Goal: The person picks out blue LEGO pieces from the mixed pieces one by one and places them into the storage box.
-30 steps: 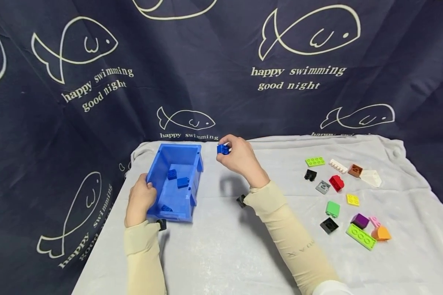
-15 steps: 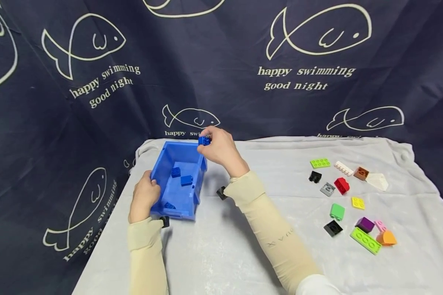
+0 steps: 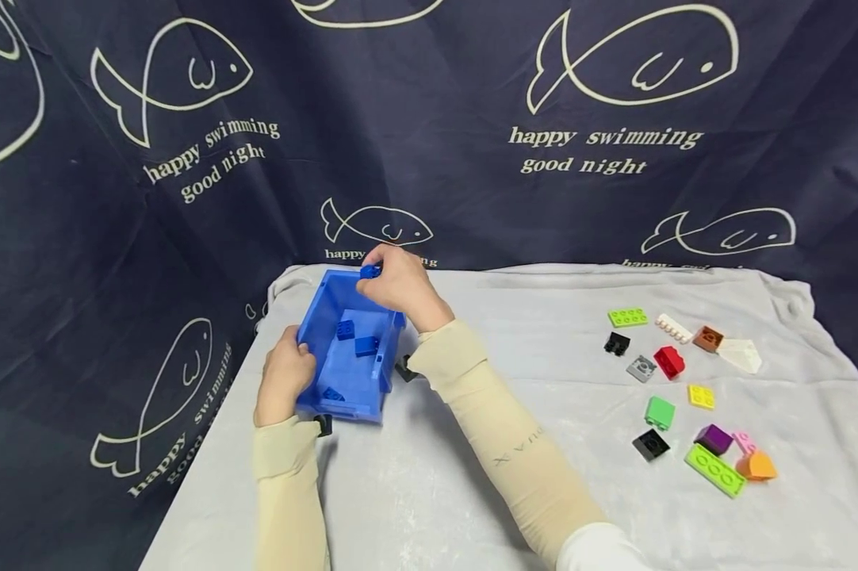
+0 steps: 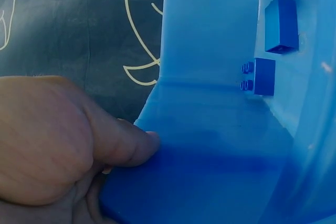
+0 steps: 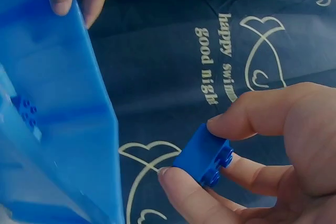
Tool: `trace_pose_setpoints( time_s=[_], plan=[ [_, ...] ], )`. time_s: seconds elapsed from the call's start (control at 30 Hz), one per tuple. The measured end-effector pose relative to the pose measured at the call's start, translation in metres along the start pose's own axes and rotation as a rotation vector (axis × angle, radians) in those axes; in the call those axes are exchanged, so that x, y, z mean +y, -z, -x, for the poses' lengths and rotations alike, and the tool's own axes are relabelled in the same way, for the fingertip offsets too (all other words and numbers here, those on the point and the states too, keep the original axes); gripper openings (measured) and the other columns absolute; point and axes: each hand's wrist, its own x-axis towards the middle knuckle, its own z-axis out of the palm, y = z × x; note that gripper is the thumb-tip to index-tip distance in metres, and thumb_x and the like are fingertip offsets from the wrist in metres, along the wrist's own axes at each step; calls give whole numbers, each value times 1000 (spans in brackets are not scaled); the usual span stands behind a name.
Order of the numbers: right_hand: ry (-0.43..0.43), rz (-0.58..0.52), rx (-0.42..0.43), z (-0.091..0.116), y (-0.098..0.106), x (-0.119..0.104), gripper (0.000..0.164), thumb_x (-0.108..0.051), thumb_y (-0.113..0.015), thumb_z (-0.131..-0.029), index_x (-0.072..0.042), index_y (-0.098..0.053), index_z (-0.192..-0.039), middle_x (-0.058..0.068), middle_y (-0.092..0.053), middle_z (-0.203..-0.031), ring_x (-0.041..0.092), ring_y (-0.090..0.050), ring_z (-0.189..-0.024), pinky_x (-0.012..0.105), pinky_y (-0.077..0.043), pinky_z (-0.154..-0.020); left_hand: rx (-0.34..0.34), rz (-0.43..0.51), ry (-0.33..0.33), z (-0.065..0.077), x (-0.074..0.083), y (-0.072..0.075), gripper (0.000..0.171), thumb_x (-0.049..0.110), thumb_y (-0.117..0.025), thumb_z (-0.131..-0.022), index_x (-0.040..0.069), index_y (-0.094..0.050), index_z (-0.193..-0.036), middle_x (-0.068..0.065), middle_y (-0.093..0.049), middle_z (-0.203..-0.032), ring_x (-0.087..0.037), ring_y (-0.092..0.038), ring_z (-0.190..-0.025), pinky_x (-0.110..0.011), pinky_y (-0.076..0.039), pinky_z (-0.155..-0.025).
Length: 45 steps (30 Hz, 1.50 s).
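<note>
A blue plastic bin (image 3: 358,408) stands at the left of the table, its far end near the curtain. My left hand (image 3: 286,373) grips the bin's left wall, thumb over the rim, as the left wrist view also shows. Above the far right part of the bin, my right hand (image 3: 400,287) pinches a dark blue toy brick (image 5: 202,153) between thumb and fingers, studs toward the palm. Several blue bricks lie on the bin's floor, among them a studded brick (image 3: 346,329), a larger brick (image 3: 366,346) and a piece (image 3: 333,394) near the front wall.
On the right of the white-covered table (image 3: 486,507) lie several loose bricks, such as a red one (image 3: 669,362), a green one (image 3: 660,412), a long lime one (image 3: 715,470) and an orange one (image 3: 756,466). A dark fish-print curtain (image 3: 472,182) hangs behind.
My right hand has carried the blue brick leftward from beside the bin to above its far end. My left hand keeps its grip on the bin wall. The head view has shifted slightly.
</note>
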Motion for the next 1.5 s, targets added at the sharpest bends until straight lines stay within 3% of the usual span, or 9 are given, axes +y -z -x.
trace_pose_setpoints(
  time_s=[0.17,0.47,0.7,0.83,0.93,1.1,1.27,1.5],
  plan=[
    [-7,18,-41,-2,-11,-10,31,-28,-75,-90,-16,-70,-119,3,-72,-121,26,-62,-112,42,-53,-95,2,-1,-4,0,1,1,47,13,-34,-106,1,-40,-152,-33,-52,-145,-53,-51,-133,-64,-41,-109],
    [-28,-11,-147,-6,-37,-21,33,-31,-74,-92,-14,-69,-120,2,-71,-119,20,-63,-101,36,-55,-88,-15,0,-3,1,-1,1,47,13,-34,-106,0,-40,-152,-32,-51,-147,-52,-50,-134,-64,-41,-109],
    [-41,-14,-155,-12,-49,-27,30,-32,-75,-89,-15,-68,-114,-3,-70,-110,18,-62,-100,31,-54,-87,-31,4,11,3,1,3,48,14,-34,-107,2,-39,-153,-31,-50,-148,-52,-49,-136,-64,-40,-110],
    [-45,24,-141,-19,-56,-27,23,-29,-73,-88,-14,-66,-104,-6,-64,-96,20,-59,-98,29,-49,-78,-30,7,10,4,1,4,48,14,-34,-107,2,-39,-152,-31,-50,-148,-52,-49,-135,-65,-40,-110],
    [-40,48,-145,-25,-60,-26,17,-25,-72,-86,-14,-59,-86,-5,-52,-81,22,-54,-93,29,-41,-69,-27,7,14,5,0,4,48,14,-34,-106,2,-39,-152,-30,-50,-148,-51,-49,-135,-65,-40,-110],
    [-25,91,-183,-34,-60,-20,33,-17,-69,-83,-17,-40,-68,-3,-37,-68,19,-42,-76,28,-29,-57,-15,7,10,5,1,2,47,14,-35,-106,2,-41,-151,-31,-52,-146,-52,-50,-134,-65,-41,-109],
    [-34,127,-191,-38,-60,-14,30,-14,-68,-85,-18,-43,-70,-4,-40,-70,17,-40,-68,26,-31,-55,-10,3,7,4,1,0,47,13,-36,-106,2,-41,-151,-31,-53,-145,-52,-51,-133,-64,-42,-109],
    [-28,165,-203,-36,-62,-9,29,-13,-66,-88,-19,-47,-66,-3,-51,-73,17,-48,-72,25,-39,-60,-17,3,14,4,1,1,48,13,-36,-106,1,-39,-152,-33,-51,-146,-53,-50,-134,-65,-41,-109]
  ],
)
